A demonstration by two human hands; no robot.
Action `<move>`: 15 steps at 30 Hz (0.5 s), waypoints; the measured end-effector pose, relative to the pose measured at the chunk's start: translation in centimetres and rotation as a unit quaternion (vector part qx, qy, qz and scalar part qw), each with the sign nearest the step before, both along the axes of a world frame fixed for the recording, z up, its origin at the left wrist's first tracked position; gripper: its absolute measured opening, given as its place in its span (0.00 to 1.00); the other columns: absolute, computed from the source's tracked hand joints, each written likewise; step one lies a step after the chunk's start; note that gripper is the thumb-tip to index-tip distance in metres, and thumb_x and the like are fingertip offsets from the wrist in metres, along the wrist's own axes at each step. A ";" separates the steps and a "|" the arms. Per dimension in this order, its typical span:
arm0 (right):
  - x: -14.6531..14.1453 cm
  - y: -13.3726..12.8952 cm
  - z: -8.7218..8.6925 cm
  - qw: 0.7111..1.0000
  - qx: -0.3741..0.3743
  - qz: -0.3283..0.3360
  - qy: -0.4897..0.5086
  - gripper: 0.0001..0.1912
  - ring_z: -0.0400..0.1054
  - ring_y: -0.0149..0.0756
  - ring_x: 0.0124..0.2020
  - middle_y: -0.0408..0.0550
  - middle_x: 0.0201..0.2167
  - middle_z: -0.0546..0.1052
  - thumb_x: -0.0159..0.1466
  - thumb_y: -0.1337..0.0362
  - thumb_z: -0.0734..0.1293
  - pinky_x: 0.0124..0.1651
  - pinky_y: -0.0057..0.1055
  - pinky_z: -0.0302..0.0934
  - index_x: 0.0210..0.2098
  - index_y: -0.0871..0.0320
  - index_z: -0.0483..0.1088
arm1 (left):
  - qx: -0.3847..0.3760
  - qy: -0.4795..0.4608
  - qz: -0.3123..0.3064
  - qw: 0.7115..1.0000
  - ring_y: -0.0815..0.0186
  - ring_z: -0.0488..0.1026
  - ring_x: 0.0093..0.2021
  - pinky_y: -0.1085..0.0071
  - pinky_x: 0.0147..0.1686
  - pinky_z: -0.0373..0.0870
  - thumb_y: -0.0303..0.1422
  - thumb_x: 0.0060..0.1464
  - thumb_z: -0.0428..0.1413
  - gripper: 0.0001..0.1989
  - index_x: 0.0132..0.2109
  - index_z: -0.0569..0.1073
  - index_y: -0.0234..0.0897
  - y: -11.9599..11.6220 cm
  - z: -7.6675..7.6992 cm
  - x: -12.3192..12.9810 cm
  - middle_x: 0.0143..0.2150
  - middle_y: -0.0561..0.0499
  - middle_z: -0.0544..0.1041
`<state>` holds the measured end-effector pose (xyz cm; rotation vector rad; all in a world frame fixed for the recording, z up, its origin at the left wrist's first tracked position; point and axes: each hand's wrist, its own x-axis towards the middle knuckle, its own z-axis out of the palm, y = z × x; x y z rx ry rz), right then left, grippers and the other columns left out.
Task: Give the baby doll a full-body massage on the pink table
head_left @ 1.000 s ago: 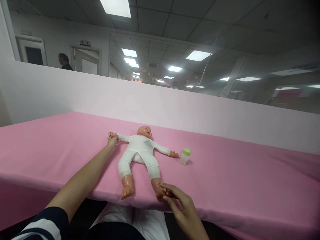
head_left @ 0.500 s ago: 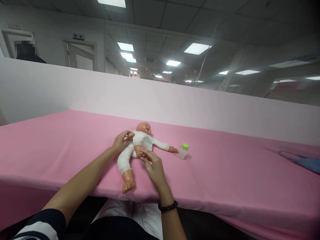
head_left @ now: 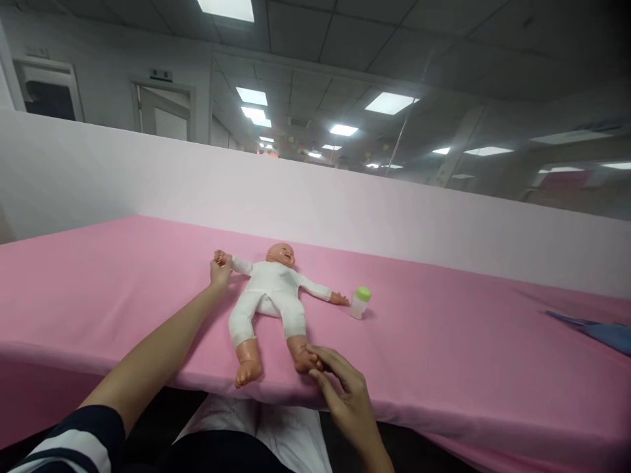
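A baby doll [head_left: 273, 279] in a white suit lies on its back on the pink-covered table, head toward the white partition, arms and legs spread. My left hand [head_left: 220, 272] is closed on the doll's hand at the left, that arm stretched outward. With fingertips and thumb, my right hand [head_left: 345, 387] grips the toes of the doll's foot [head_left: 302, 355] on the right, near the table's front edge. A small bottle [head_left: 360, 303] with a green cap stands close beside the doll's other hand.
The pink cover [head_left: 468, 355] spreads over the table. Behind it rises a white partition [head_left: 315, 197] with glass above. A blue cloth item [head_left: 599, 332] lies at the far right.
My left hand has moved left, drawing the doll's arm outward. My right hand has moved down and right with the foot, straightening the leg that was bent up over the body.
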<state>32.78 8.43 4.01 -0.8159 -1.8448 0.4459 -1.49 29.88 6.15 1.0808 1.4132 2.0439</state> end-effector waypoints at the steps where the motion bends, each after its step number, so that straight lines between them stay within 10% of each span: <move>1: -0.7 0.6 0.7 1.000 0.012 -0.008 0.013 0.15 0.75 0.37 0.52 0.48 0.51 0.79 0.70 0.66 0.67 0.55 0.30 0.71 0.55 0.50 0.75 | 0.017 0.031 -0.006 0.999 0.62 0.75 0.42 0.64 0.42 0.74 0.37 0.58 0.58 0.10 0.42 0.65 0.40 -0.4 0.2 0.8 0.40 0.49 0.74; 8: -7.2 6.0 4.7 0.999 -0.002 0.038 0.037 0.14 0.75 0.39 0.50 0.50 0.49 0.78 0.67 0.69 0.65 0.53 0.35 0.72 0.50 0.55 0.76 | 0.093 0.513 -0.162 0.838 0.60 0.74 0.45 0.63 0.45 0.70 0.35 0.63 0.51 0.11 0.49 0.74 0.43 -3.6 1.3 3.5 0.45 0.48 0.78; 15: -4.9 3.1 3.3 0.997 -0.012 0.001 0.082 0.14 0.75 0.40 0.51 0.53 0.51 0.77 0.70 0.63 0.66 0.54 0.35 0.73 0.54 0.55 0.74 | 0.056 0.322 -0.108 0.939 0.60 0.76 0.48 0.63 0.49 0.73 0.37 0.62 0.53 0.12 0.51 0.70 0.41 -2.1 1.1 2.2 0.50 0.47 0.78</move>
